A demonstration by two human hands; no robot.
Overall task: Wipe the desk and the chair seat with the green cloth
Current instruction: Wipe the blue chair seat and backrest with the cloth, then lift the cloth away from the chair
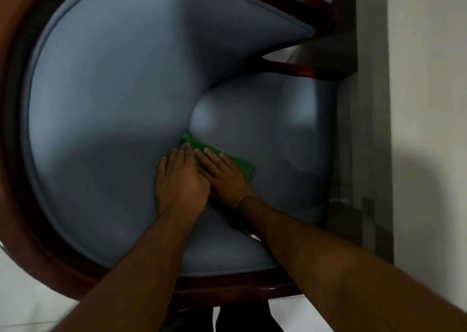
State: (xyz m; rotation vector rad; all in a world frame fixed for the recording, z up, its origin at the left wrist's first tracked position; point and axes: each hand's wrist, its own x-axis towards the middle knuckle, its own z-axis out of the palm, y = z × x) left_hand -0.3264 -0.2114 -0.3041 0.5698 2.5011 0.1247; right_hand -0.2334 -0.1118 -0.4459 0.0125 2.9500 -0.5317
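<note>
A blue upholstered chair fills the view, with its seat [273,134] on the right and its curved backrest [106,104] on the left. The green cloth [240,163] lies bunched on the seat, at the crease where seat meets backrest. My right hand [223,177] presses flat on the cloth, with a thin bangle at the wrist. My left hand [180,180] lies beside it and partly over it, fingertips on the cloth's left end. Most of the cloth is hidden under both hands. No desk top is in view.
A dark red-brown wooden frame [15,134] rings the backrest and runs along the seat's front edge [252,290]. A dark upright panel [346,129] stands close against the chair's right side, with a pale wall [429,104] beyond. Pale floor [30,293] shows at the lower left.
</note>
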